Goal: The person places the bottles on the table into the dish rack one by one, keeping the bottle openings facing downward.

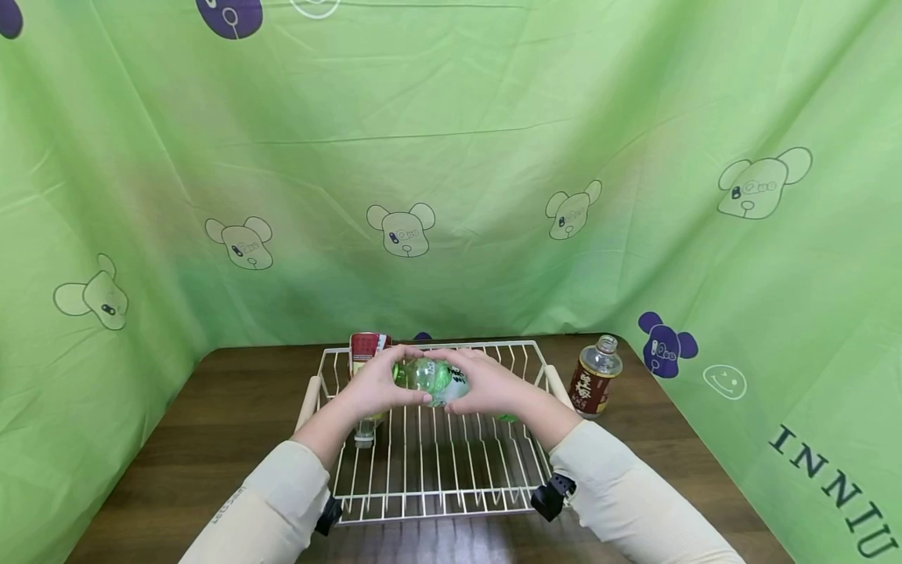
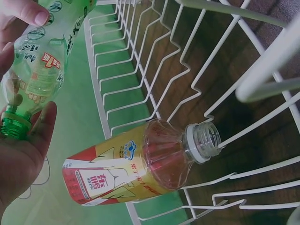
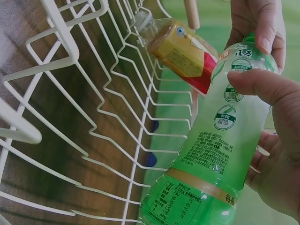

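Pinched between your left hand [image 1: 379,382] and right hand [image 1: 488,384]: translucent green plastic bottle [image 3: 213,133] | below: white wire rack [image 2: 272,65] | rack's left side: red-and-yellow-labelled clear bottle [image 2: 126,168]

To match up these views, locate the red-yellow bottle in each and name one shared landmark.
Head: red-yellow bottle left of lower centre, partly behind the left hand.
Left wrist: red-yellow bottle at lower middle, neck pointing right.
Right wrist: red-yellow bottle at upper middle, neck toward upper left.
Shared landmark: green bottle, held in both hands.
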Demonstrator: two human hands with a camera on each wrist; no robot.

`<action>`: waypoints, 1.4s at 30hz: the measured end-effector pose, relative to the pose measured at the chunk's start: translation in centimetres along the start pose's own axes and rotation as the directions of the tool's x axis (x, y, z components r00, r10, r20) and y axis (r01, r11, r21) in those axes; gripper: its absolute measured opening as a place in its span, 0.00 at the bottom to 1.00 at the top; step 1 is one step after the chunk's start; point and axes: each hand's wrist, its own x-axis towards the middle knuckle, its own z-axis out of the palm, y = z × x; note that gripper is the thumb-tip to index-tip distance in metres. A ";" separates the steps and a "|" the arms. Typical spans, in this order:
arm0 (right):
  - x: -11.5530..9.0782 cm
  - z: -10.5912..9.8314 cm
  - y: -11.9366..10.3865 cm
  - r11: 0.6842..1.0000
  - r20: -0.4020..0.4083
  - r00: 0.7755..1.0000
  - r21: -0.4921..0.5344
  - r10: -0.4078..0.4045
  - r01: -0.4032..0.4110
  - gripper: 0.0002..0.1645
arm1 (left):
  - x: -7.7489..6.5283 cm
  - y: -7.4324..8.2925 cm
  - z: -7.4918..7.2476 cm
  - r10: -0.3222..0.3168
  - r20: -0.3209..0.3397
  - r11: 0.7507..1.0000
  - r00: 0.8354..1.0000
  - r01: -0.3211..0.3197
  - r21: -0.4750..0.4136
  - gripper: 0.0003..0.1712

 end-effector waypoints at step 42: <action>-1.0 -2.1 1.8 0.977 -0.391 0.903 0.181 0.176 -0.112 0.50 | -2.8 -2.2 -1.5 -0.279 -0.232 0.924 0.932 0.195 -0.328 0.37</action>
